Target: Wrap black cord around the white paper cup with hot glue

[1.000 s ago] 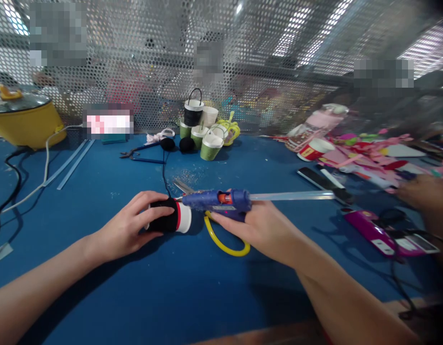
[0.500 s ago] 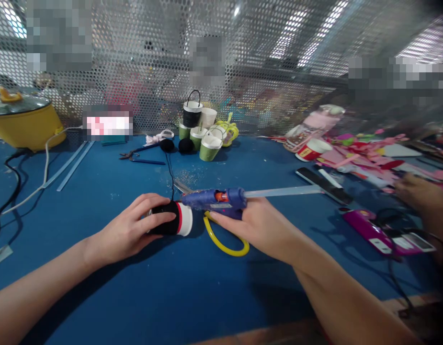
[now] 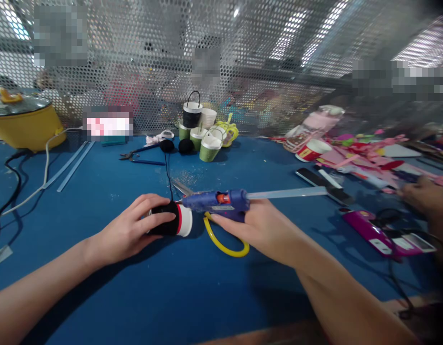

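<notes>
My left hand (image 3: 130,230) lies over a small paper cup (image 3: 174,221) wrapped in black yarn, tipped on its side on the blue table, its white rim and red band facing right. My right hand (image 3: 259,226) grips a blue hot glue gun (image 3: 221,200) held level, its nozzle touching the cup near the rim. A clear glue stick (image 3: 286,193) juts out of the gun's back to the right. A yellow cord loop (image 3: 224,243) lies on the table under the gun. Black yarn (image 3: 168,172) runs from the cup toward the back.
Several decorated paper cups (image 3: 201,132) stand at the back centre beside black yarn balls (image 3: 186,145) and scissors (image 3: 138,154). A yellow pot (image 3: 25,120) and cables sit far left. Another person's hand (image 3: 424,199) works at the right among pink craft scraps and a magenta tool (image 3: 368,231).
Almost nothing has moved; both hands keep their hold on cup and glue gun. The other person's hand at the right has shifted slightly.
</notes>
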The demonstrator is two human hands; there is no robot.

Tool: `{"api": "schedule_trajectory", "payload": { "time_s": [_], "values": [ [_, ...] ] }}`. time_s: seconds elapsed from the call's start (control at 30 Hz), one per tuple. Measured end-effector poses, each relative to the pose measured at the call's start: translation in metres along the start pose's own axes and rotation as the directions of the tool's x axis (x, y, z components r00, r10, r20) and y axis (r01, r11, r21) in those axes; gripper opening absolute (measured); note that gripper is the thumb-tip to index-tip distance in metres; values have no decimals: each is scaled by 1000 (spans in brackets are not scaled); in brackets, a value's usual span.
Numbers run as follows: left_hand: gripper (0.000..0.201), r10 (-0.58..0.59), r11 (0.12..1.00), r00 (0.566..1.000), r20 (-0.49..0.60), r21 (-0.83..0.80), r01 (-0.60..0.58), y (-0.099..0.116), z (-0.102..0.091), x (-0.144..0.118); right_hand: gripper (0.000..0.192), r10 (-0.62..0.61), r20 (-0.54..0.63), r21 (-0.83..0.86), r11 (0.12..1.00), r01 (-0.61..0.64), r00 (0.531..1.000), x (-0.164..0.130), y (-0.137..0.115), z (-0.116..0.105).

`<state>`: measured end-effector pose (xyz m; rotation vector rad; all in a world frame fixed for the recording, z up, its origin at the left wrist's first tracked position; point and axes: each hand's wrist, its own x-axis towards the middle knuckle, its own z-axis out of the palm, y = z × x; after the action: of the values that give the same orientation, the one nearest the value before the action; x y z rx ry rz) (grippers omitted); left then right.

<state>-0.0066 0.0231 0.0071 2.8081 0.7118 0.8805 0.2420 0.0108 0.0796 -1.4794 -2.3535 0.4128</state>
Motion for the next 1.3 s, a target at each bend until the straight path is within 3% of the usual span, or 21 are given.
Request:
{"api": "schedule_trajectory", "payload": {
  "time_s": [0.6, 1.1, 1.3],
  "values": [
    [31, -29, 1000, 1000, -6, 1, 29, -1, 1, -1, 11, -17, -7, -21, 1000, 16, 1000, -1, -1, 0],
    [36, -196, 974, 980, -21, -115, 193, -2, 2, -2, 19, -168, -39, -125, 979, 162, 985, -9, -3, -5],
    [37, -196, 974, 980, -16, -115, 193, -1, 2, -2, 17, -130, -63, -74, 989, 125, 990, -6, 0, 1]
  ]
}}
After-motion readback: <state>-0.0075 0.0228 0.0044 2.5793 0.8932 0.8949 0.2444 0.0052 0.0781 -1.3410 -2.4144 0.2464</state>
